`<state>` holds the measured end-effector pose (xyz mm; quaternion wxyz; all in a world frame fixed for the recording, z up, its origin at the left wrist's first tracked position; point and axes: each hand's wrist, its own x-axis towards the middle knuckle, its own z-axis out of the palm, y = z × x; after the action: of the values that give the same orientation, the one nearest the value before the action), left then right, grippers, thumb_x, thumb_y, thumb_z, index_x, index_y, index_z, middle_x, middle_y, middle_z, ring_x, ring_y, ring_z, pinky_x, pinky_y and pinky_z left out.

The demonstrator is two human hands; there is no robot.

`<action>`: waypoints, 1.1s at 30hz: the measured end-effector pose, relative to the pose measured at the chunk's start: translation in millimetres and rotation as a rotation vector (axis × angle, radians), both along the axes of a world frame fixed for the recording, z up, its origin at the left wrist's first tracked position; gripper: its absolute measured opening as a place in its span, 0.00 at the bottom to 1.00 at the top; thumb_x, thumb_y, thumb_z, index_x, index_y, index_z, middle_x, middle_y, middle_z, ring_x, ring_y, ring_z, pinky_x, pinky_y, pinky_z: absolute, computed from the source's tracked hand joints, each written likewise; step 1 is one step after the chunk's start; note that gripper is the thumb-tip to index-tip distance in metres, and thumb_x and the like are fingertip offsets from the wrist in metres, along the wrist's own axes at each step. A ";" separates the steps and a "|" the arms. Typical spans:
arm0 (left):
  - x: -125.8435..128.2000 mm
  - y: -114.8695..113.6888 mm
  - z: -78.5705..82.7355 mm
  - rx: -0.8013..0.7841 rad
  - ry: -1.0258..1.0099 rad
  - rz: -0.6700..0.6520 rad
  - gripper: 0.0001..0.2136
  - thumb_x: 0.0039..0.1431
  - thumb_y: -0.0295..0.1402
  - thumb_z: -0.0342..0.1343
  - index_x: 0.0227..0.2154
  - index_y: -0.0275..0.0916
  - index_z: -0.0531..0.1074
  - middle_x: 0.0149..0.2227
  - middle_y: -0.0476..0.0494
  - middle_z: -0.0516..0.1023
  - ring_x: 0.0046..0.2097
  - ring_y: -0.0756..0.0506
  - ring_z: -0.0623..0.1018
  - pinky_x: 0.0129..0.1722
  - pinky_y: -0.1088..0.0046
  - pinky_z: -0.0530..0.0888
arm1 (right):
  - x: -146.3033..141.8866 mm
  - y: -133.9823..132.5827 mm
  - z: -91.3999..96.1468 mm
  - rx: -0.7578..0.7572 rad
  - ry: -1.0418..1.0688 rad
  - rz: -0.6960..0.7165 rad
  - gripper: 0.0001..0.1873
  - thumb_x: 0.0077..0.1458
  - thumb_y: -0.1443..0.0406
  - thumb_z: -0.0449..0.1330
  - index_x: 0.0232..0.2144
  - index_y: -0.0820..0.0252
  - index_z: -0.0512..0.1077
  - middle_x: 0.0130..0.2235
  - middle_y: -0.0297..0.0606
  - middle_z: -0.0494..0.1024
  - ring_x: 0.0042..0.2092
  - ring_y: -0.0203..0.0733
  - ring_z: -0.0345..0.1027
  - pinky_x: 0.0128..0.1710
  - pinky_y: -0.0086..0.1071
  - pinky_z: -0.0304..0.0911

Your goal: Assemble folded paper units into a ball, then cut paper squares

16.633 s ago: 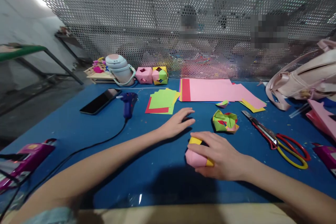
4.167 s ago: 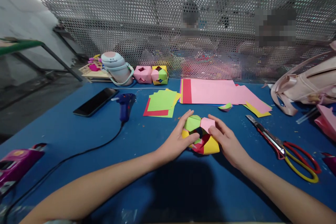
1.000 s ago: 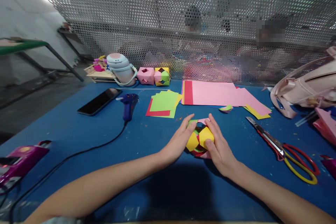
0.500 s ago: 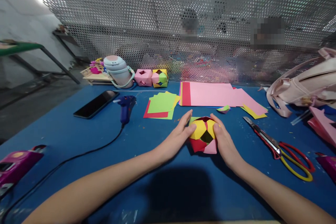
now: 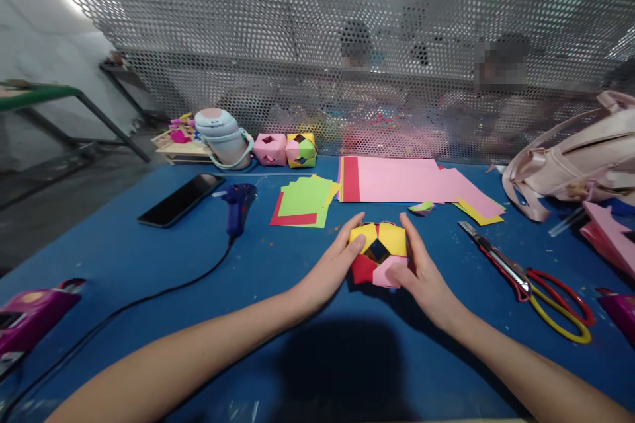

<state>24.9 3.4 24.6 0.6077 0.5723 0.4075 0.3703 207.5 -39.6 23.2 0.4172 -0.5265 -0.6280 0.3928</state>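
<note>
Between my two hands is a folded paper cube [image 5: 384,241] in yellow, red and pink, with a dark diamond-shaped hole facing me. My left hand [image 5: 342,254] grips its left side, the thumb on the yellow panel. On the right, my right hand [image 5: 424,271] holds it with the thumb low on the pink panel and the fingers along the far side. The fingertips behind the cube are partly hidden. Just beyond it lies a small folded green and pink paper piece [image 5: 421,208].
Paper sheets [image 5: 397,178] and green squares [image 5: 307,197] lie farther back. Two finished cubes [image 5: 270,149] stand beside a bottle [image 5: 223,139]. On the left are a glue gun [image 5: 238,208] with its cord and a phone [image 5: 181,200]; on the right, scissors [image 5: 560,304], a cutter [image 5: 491,248] and a bag [image 5: 570,152].
The cube has turned slightly and shifted a little left. My right thumb has moved down from the yellow panel to the pink one.
</note>
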 end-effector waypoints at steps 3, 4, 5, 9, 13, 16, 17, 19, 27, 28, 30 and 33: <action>-1.0 4.2 -3.4 -0.076 -0.130 0.008 0.30 0.63 0.51 0.46 0.65 0.45 0.51 0.65 0.40 0.58 0.64 0.39 0.62 0.64 0.59 0.57 | 2.8 -1.0 -4.2 0.103 -0.093 0.042 0.54 0.49 0.44 0.62 0.68 0.48 0.39 0.70 0.40 0.33 0.70 0.53 0.29 0.65 0.54 0.40; -1.3 5.1 -4.2 -0.082 -0.150 0.008 0.30 0.63 0.51 0.47 0.65 0.45 0.51 0.65 0.40 0.59 0.63 0.40 0.63 0.63 0.59 0.58 | 3.2 -0.7 -5.6 0.132 -0.121 0.043 0.54 0.48 0.44 0.63 0.68 0.48 0.39 0.70 0.40 0.32 0.70 0.53 0.28 0.65 0.54 0.40; -1.6 5.6 -4.7 -0.080 -0.156 0.010 0.30 0.63 0.51 0.47 0.64 0.45 0.52 0.65 0.40 0.58 0.63 0.40 0.63 0.63 0.60 0.58 | 3.4 -0.3 -6.9 0.156 -0.146 0.042 0.54 0.48 0.45 0.64 0.67 0.47 0.40 0.70 0.40 0.32 0.70 0.53 0.29 0.65 0.54 0.41; -2.6 6.3 -4.9 -0.056 -0.114 0.003 0.29 0.63 0.51 0.47 0.63 0.45 0.54 0.64 0.40 0.60 0.63 0.40 0.63 0.63 0.60 0.59 | 2.7 1.2 -9.5 0.199 -0.187 0.042 0.51 0.50 0.48 0.64 0.67 0.48 0.42 0.70 0.44 0.43 0.69 0.55 0.38 0.64 0.56 0.45; -3.0 6.1 -4.5 -0.070 -0.108 -0.015 0.31 0.63 0.52 0.46 0.65 0.45 0.50 0.64 0.37 0.59 0.63 0.39 0.63 0.63 0.58 0.58 | 1.5 0.9 -10.5 0.182 -0.150 0.030 0.50 0.50 0.49 0.64 0.67 0.51 0.43 0.69 0.46 0.47 0.68 0.56 0.42 0.63 0.56 0.47; -4.6 4.2 -2.1 -0.019 -0.122 -0.041 0.37 0.60 0.51 0.52 0.66 0.47 0.44 0.68 0.38 0.48 0.66 0.38 0.58 0.63 0.60 0.59 | 1.9 1.1 -10.5 0.156 -0.103 0.014 0.49 0.52 0.49 0.62 0.67 0.53 0.41 0.69 0.48 0.47 0.67 0.55 0.45 0.63 0.54 0.49; -5.4 3.3 -0.7 0.004 -0.125 -0.069 0.40 0.57 0.50 0.56 0.67 0.48 0.41 0.69 0.38 0.44 0.66 0.37 0.57 0.63 0.59 0.60 | 2.5 1.3 -10.2 0.154 -0.091 0.008 0.49 0.53 0.49 0.61 0.67 0.53 0.41 0.69 0.48 0.47 0.67 0.55 0.45 0.63 0.53 0.49; -7.1 1.6 2.6 0.037 -0.113 -0.149 0.48 0.50 0.45 0.64 0.67 0.49 0.38 0.69 0.37 0.41 0.65 0.34 0.59 0.61 0.56 0.62 | 4.0 1.9 -9.2 0.153 -0.079 0.002 0.47 0.54 0.49 0.60 0.67 0.52 0.42 0.69 0.47 0.47 0.67 0.54 0.44 0.63 0.53 0.48; -9.7 4.2 1.8 0.018 -0.105 -0.228 0.43 0.52 0.37 0.64 0.65 0.48 0.44 0.66 0.34 0.51 0.57 0.38 0.71 0.55 0.57 0.70 | 6.7 2.5 -7.9 0.084 -0.053 -0.018 0.42 0.57 0.49 0.57 0.66 0.54 0.46 0.68 0.46 0.48 0.68 0.52 0.44 0.64 0.51 0.46; -10.0 4.7 0.6 0.014 -0.113 -0.230 0.42 0.52 0.37 0.63 0.65 0.48 0.45 0.67 0.35 0.51 0.57 0.38 0.70 0.55 0.57 0.70 | 6.8 2.2 -8.5 0.077 -0.049 -0.024 0.41 0.57 0.49 0.56 0.66 0.54 0.46 0.68 0.45 0.49 0.67 0.52 0.44 0.64 0.51 0.47; -10.7 4.8 -1.1 0.002 -0.122 -0.232 0.42 0.53 0.38 0.63 0.65 0.49 0.45 0.67 0.36 0.50 0.58 0.37 0.69 0.56 0.57 0.69 | 7.1 1.2 -9.6 0.069 -0.047 -0.034 0.40 0.58 0.50 0.55 0.66 0.53 0.46 0.68 0.44 0.50 0.67 0.52 0.46 0.64 0.50 0.49; -11.5 3.9 -1.0 -0.009 -0.121 -0.235 0.42 0.52 0.39 0.64 0.65 0.50 0.46 0.67 0.37 0.51 0.59 0.36 0.68 0.57 0.56 0.68 | 7.5 -0.4 -9.9 0.068 -0.056 -0.037 0.38 0.60 0.50 0.54 0.67 0.52 0.46 0.68 0.44 0.51 0.66 0.52 0.48 0.63 0.50 0.50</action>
<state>13.5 7.2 23.6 0.6729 0.5899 0.3020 0.3286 215.0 -40.0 13.3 0.4244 -0.5341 -0.6426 0.3487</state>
